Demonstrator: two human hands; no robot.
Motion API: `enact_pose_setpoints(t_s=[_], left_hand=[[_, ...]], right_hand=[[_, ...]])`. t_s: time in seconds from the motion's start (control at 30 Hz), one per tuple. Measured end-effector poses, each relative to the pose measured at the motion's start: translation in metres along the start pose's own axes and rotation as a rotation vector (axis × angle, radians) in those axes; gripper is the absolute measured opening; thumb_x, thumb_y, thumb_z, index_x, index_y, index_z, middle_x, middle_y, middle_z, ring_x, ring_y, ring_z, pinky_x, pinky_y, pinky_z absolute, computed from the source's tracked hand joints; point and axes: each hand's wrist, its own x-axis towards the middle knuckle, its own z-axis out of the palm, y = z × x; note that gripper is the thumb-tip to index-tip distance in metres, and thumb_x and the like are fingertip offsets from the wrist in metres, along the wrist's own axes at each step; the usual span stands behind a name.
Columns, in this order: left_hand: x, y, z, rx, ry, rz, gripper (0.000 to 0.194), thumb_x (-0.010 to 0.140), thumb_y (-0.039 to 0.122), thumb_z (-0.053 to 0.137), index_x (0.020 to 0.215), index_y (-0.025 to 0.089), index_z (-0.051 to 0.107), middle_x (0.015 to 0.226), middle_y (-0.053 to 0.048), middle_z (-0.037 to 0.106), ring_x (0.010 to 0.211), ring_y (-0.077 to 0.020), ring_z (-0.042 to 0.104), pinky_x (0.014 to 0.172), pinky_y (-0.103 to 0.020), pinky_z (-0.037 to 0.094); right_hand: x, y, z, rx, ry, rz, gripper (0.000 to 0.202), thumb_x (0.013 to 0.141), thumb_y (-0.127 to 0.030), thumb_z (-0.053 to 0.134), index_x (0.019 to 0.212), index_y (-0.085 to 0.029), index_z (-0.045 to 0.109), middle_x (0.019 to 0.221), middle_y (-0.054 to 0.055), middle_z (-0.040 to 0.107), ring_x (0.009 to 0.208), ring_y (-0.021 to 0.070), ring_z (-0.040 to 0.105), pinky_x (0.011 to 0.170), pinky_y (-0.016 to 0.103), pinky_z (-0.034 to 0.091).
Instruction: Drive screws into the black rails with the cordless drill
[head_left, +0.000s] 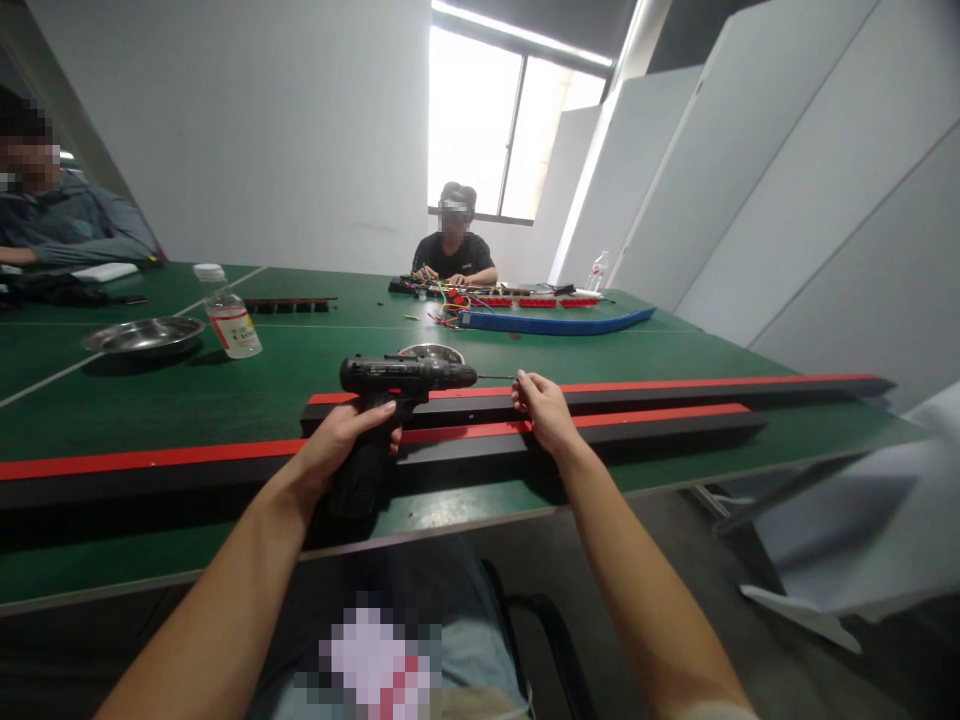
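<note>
My left hand [352,435] is wrapped round the grip of a black cordless drill [405,374], which is held level and points right. A long thin bit [495,377] sticks out of its chuck. At the bit's tip, my right hand [544,408] is closed in a pinch; a small thing between the fingers, if any, is too hidden to name. Beneath both hands lie two long black bars with red tops, the nearer bar [465,455] and the farther bar [637,398]. A metal bowl [433,353] is partly hidden behind the drill.
On the green table [300,375] stand a metal dish [142,336] and a labelled bottle [234,325]. Farther back are a blue strip [555,323], coloured wires [454,300] and another bottle [597,272]. One person [454,255] sits opposite, another [75,220] at the far left.
</note>
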Motion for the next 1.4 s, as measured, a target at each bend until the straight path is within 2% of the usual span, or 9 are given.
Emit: enact_pose_setpoints(t_s=[0.57,1.03,1.2,1.4], left_hand=[[-0.0062,0.0023,0.007,0.024,0.061,-0.008,0.03,0.077,0.04,0.08,0.083,0.011,0.071,0.07,-0.011,0.071,0.058,-0.0182,0.067,0.051,-0.024,0.052],[-0.0038,-0.0005,0.0045,0.065,0.058,0.016,0.032,0.078,0.042,0.079,0.084,0.011,0.073,0.073,-0.012,0.072,0.061,-0.0191,0.067,0.053,-0.026,0.053],[-0.0031,0.0002,0.005,0.055,0.039,0.039,0.031,0.075,0.039,0.081,0.087,0.012,0.071,0.069,-0.009,0.07,0.058,-0.0178,0.066,0.052,-0.025,0.052],[-0.0062,0.0023,0.007,0.085,0.034,0.056,0.031,0.077,0.04,0.079,0.087,0.013,0.069,0.067,-0.008,0.07,0.057,-0.0177,0.065,0.05,-0.024,0.05]], right_hand=[[-0.0014,-0.0007,-0.0003,-0.064,-0.013,-0.026,0.048,0.08,-0.067,0.065,0.074,-0.02,0.057,0.068,0.0,0.056,0.058,0.0117,0.049,0.056,0.025,0.04],[-0.0031,-0.002,-0.0004,-0.117,-0.031,-0.054,0.046,0.083,-0.065,0.064,0.074,-0.021,0.055,0.067,0.0,0.056,0.059,0.0125,0.049,0.056,0.025,0.039],[-0.0023,0.0003,-0.0011,-0.076,-0.043,-0.069,0.044,0.086,-0.062,0.064,0.074,-0.02,0.055,0.067,-0.001,0.056,0.058,0.0115,0.049,0.056,0.024,0.039],[-0.0011,0.003,-0.0019,-0.095,-0.058,-0.062,0.048,0.085,-0.066,0.063,0.073,-0.021,0.053,0.066,-0.002,0.054,0.057,0.0113,0.048,0.055,0.024,0.038]])
